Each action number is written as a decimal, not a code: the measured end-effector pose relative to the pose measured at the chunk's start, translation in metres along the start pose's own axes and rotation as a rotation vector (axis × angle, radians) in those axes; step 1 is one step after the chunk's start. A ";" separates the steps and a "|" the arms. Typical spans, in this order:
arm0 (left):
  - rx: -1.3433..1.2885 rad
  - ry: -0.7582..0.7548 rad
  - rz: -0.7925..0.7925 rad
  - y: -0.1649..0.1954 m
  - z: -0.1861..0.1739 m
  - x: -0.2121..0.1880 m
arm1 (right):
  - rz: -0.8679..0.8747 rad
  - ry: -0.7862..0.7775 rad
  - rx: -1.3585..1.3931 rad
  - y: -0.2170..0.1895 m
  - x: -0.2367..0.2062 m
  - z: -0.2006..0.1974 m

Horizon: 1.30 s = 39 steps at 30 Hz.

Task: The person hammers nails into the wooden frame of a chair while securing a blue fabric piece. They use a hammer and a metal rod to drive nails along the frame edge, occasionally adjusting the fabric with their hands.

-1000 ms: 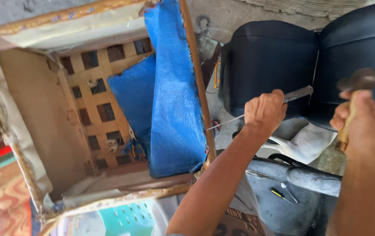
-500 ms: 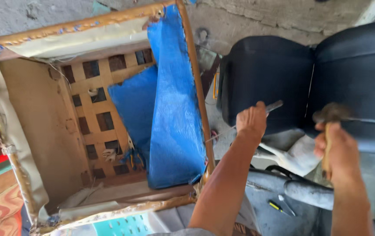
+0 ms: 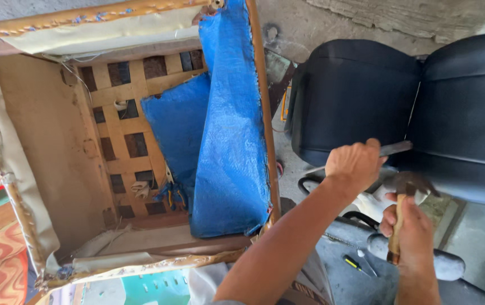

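Count: two hands – left (image 3: 355, 164), right (image 3: 414, 226); one hammer (image 3: 409, 189), one metal rod (image 3: 395, 149), one stripped chair frame (image 3: 262, 113), one blue tarp (image 3: 228, 130), two black seats (image 3: 355, 96), one yellow-handled screwdriver (image 3: 354, 264).

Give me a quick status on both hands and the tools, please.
Left hand gripping a metal rod. Right hand gripping a wooden-handled hammer, head just below the rod. Black seat close behind.

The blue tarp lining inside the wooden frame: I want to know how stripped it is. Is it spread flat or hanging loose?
Hanging loose. The blue tarp lining sags in folds, baring the wooden lattice.
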<state>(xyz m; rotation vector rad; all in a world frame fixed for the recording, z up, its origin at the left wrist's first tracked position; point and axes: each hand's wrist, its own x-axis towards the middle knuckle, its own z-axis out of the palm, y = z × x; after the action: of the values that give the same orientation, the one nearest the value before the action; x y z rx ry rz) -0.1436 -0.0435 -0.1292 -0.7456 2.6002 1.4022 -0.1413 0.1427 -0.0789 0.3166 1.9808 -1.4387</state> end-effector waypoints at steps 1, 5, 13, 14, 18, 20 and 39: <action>-0.015 0.024 0.038 0.006 -0.009 -0.006 | -0.027 0.003 -0.004 -0.004 -0.003 -0.001; -0.080 0.093 0.166 0.010 -0.034 -0.030 | -0.139 0.023 0.037 -0.024 -0.019 0.000; -0.131 0.205 0.298 0.006 -0.038 -0.058 | -0.226 0.016 -0.026 -0.051 -0.048 0.016; -0.139 0.215 0.316 0.006 -0.039 -0.059 | -0.231 0.016 -0.045 -0.053 -0.049 0.018; -0.182 0.207 0.353 0.009 -0.043 -0.061 | -0.272 0.001 -0.036 -0.057 -0.051 0.022; -0.190 0.218 0.361 0.010 -0.045 -0.063 | -0.279 -0.007 -0.044 -0.059 -0.053 0.022; -0.186 0.220 0.411 0.013 -0.051 -0.070 | -0.361 -0.001 -0.086 -0.067 -0.066 0.021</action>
<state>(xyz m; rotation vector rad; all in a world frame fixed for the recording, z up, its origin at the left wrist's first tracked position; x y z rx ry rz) -0.0804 -0.0522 -0.0691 -0.4142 2.9471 1.7814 -0.1204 0.1109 0.0101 -0.0861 2.1707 -1.5600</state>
